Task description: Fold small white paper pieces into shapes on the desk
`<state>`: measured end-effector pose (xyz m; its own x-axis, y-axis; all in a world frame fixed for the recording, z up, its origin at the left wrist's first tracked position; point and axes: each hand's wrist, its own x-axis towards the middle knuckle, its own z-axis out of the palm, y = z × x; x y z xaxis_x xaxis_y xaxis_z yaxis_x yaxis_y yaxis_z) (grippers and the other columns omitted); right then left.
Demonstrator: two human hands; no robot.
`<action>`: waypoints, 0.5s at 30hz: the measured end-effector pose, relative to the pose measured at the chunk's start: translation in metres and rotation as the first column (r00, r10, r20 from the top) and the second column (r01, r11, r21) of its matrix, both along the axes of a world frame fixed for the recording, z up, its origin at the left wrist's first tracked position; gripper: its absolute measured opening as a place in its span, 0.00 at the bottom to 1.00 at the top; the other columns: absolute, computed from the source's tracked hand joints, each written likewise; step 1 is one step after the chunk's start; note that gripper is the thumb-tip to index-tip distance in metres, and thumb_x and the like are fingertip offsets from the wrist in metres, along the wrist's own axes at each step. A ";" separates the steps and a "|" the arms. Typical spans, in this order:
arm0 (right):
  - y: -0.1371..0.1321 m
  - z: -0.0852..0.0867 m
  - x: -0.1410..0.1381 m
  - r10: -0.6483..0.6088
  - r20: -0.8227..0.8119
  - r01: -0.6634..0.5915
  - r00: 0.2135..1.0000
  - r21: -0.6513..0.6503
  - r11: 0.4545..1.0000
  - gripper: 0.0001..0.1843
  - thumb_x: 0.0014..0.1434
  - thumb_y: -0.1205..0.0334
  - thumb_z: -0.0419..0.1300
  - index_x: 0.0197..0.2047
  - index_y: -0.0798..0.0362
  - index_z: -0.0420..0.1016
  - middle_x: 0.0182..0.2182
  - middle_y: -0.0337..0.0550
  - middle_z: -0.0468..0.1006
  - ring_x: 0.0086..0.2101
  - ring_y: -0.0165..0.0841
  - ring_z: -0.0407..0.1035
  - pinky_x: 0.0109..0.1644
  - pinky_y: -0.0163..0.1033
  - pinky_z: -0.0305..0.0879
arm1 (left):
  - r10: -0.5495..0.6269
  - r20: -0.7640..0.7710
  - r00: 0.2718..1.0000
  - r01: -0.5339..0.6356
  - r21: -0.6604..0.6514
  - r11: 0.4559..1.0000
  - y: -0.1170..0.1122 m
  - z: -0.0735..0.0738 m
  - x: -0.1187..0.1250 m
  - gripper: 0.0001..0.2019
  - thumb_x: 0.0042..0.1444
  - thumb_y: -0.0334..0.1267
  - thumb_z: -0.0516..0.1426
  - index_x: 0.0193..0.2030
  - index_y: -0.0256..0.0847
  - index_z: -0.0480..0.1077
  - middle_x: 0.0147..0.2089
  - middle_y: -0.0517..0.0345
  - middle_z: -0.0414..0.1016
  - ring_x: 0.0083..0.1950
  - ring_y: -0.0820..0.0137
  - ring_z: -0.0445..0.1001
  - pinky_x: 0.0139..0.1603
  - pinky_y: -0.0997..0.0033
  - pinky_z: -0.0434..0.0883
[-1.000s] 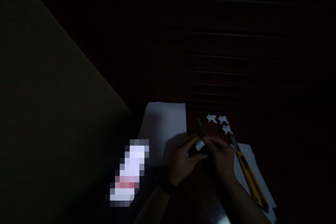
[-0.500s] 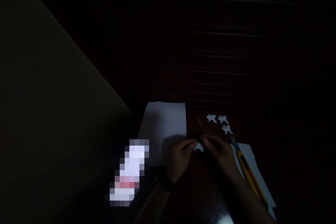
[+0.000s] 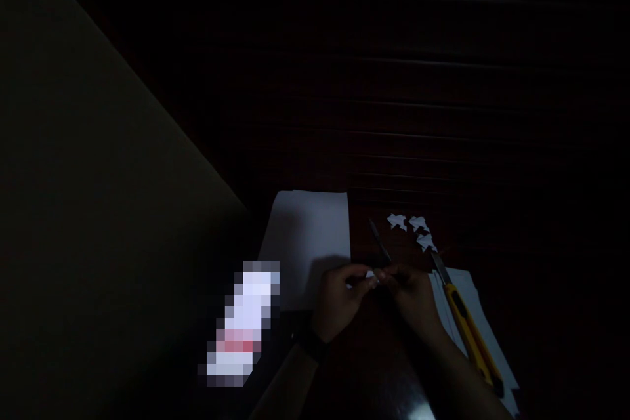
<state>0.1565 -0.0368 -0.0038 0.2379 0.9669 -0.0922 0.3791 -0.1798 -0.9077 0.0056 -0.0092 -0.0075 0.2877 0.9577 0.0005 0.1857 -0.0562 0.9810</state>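
A small piece of folded white paper (image 3: 370,273) is pinched between my two hands, mostly covered by the fingertips. My left hand (image 3: 339,295), with a dark band at the wrist, grips it from the left. From the right, my right hand (image 3: 411,292) pinches it, fingertips meeting those of the left. Just beyond the hands lies a thin dark pointed tool (image 3: 378,238), its kind hard to make out in the gloom. Several small folded paper figures (image 3: 396,221) rest on the dark table past the right hand.
White sheets (image 3: 315,223) lie at the left. A yellow utility knife (image 3: 470,331), blade out, rests on more paper (image 3: 485,318) at the right. A bright blurred-out panel (image 3: 246,321) is at lower left, before a wall (image 3: 98,177). The scene is very dark.
My right hand has come down and closer to the left, and its fingertips now cover more of the folded paper. More of the thin dark tool shows.
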 end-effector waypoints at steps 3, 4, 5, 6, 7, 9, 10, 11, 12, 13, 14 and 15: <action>0.001 0.002 0.002 0.058 -0.041 -0.059 0.998 -0.032 0.998 0.13 0.54 0.53 0.59 0.30 0.54 0.78 0.26 0.42 0.79 0.29 0.37 0.72 0.32 0.38 0.64 | 0.009 0.063 0.998 -0.002 -0.110 0.994 0.002 -0.007 -0.003 0.09 0.49 0.41 0.60 0.33 0.38 0.76 0.33 0.52 0.79 0.34 0.66 0.76 0.34 0.72 0.72; 0.001 0.004 0.004 0.083 -0.061 -0.084 0.995 -0.026 0.996 0.14 0.55 0.53 0.58 0.32 0.54 0.78 0.26 0.42 0.79 0.29 0.37 0.72 0.33 0.38 0.64 | 0.012 0.086 0.996 0.001 -0.150 0.989 0.003 -0.008 -0.004 0.10 0.48 0.41 0.60 0.33 0.37 0.76 0.33 0.52 0.79 0.34 0.66 0.76 0.34 0.71 0.72; 0.002 0.007 0.005 0.109 -0.082 -0.110 0.991 -0.009 0.994 0.14 0.56 0.53 0.57 0.34 0.54 0.78 0.28 0.43 0.79 0.31 0.37 0.72 0.34 0.38 0.65 | 0.021 0.108 0.994 -0.001 -0.188 0.982 0.004 -0.008 -0.005 0.10 0.48 0.42 0.61 0.32 0.37 0.76 0.32 0.51 0.79 0.34 0.65 0.76 0.33 0.71 0.72; 0.002 0.009 0.007 0.128 -0.098 -0.126 0.987 0.019 0.992 0.14 0.57 0.53 0.56 0.38 0.53 0.78 0.32 0.43 0.80 0.34 0.38 0.72 0.36 0.39 0.66 | 0.037 0.130 0.991 -0.008 -0.221 0.975 0.005 -0.008 -0.006 0.10 0.47 0.42 0.61 0.32 0.36 0.76 0.32 0.51 0.79 0.33 0.65 0.76 0.33 0.70 0.72; 0.003 0.012 0.008 0.143 -0.113 -0.139 0.983 0.049 0.989 0.15 0.58 0.54 0.54 0.42 0.51 0.76 0.36 0.43 0.79 0.37 0.38 0.72 0.40 0.40 0.66 | 0.058 0.152 0.987 -0.019 -0.247 0.969 0.006 -0.007 -0.007 0.11 0.46 0.42 0.62 0.33 0.36 0.76 0.32 0.51 0.79 0.34 0.65 0.76 0.34 0.70 0.72; 0.003 0.018 0.010 0.185 -0.143 -0.174 0.972 0.087 0.981 0.16 0.59 0.56 0.53 0.48 0.48 0.74 0.43 0.43 0.77 0.42 0.39 0.70 0.45 0.43 0.66 | 0.094 0.198 0.976 -0.036 -0.281 0.959 0.008 -0.004 -0.009 0.14 0.45 0.42 0.63 0.37 0.36 0.76 0.33 0.51 0.79 0.34 0.65 0.76 0.34 0.70 0.73; 0.002 0.020 0.011 0.218 -0.156 -0.205 0.963 0.093 0.974 0.16 0.59 0.57 0.54 0.48 0.48 0.73 0.45 0.43 0.77 0.44 0.39 0.70 0.47 0.44 0.65 | 0.105 0.222 0.969 -0.037 -0.290 0.956 0.008 -0.003 -0.009 0.16 0.45 0.42 0.63 0.40 0.36 0.75 0.34 0.51 0.79 0.34 0.65 0.76 0.34 0.70 0.73; 0.002 0.022 0.011 0.252 -0.164 -0.239 0.954 0.095 0.966 0.15 0.58 0.58 0.54 0.48 0.48 0.74 0.45 0.43 0.77 0.44 0.39 0.70 0.49 0.45 0.65 | 0.109 0.242 0.964 -0.034 -0.295 0.955 0.009 -0.002 -0.009 0.17 0.45 0.42 0.63 0.43 0.37 0.74 0.34 0.51 0.79 0.35 0.65 0.76 0.34 0.70 0.73; 0.001 0.023 0.011 0.284 -0.168 -0.270 0.944 0.100 0.958 0.15 0.58 0.59 0.55 0.47 0.48 0.74 0.44 0.43 0.77 0.44 0.39 0.70 0.50 0.46 0.64 | 0.107 0.254 0.961 -0.028 -0.297 0.954 0.009 -0.001 -0.009 0.18 0.46 0.42 0.62 0.44 0.37 0.74 0.35 0.51 0.79 0.35 0.66 0.76 0.34 0.70 0.73; 0.000 0.024 0.011 0.311 -0.167 -0.296 0.936 0.106 0.949 0.14 0.57 0.60 0.56 0.46 0.48 0.75 0.44 0.43 0.77 0.45 0.39 0.70 0.50 0.46 0.64 | 0.104 0.259 0.960 -0.023 -0.298 0.954 0.009 -0.001 -0.009 0.18 0.46 0.42 0.62 0.43 0.36 0.74 0.35 0.51 0.79 0.35 0.66 0.76 0.34 0.71 0.73; 0.000 0.025 0.011 0.330 -0.164 -0.315 0.930 0.113 0.942 0.14 0.56 0.61 0.57 0.45 0.48 0.76 0.44 0.43 0.78 0.44 0.39 0.70 0.51 0.46 0.63 | 0.100 0.261 0.960 -0.018 -0.298 0.954 0.009 -0.002 -0.009 0.16 0.46 0.42 0.62 0.42 0.36 0.75 0.35 0.51 0.78 0.36 0.66 0.76 0.34 0.71 0.73; -0.001 0.025 0.011 0.339 -0.162 -0.323 0.927 0.118 0.939 0.14 0.55 0.62 0.58 0.45 0.48 0.76 0.43 0.43 0.78 0.44 0.39 0.70 0.51 0.46 0.63 | 0.094 0.262 0.961 -0.013 -0.297 0.955 0.009 -0.002 -0.009 0.15 0.47 0.43 0.62 0.40 0.36 0.75 0.36 0.51 0.78 0.36 0.66 0.76 0.35 0.71 0.73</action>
<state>0.1671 -0.0378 0.0213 -0.1098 0.9938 -0.0152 0.2348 0.0111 -0.9720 -0.0037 -0.0003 -0.0092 0.2639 0.9416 -0.2089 -0.0934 0.2405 0.9661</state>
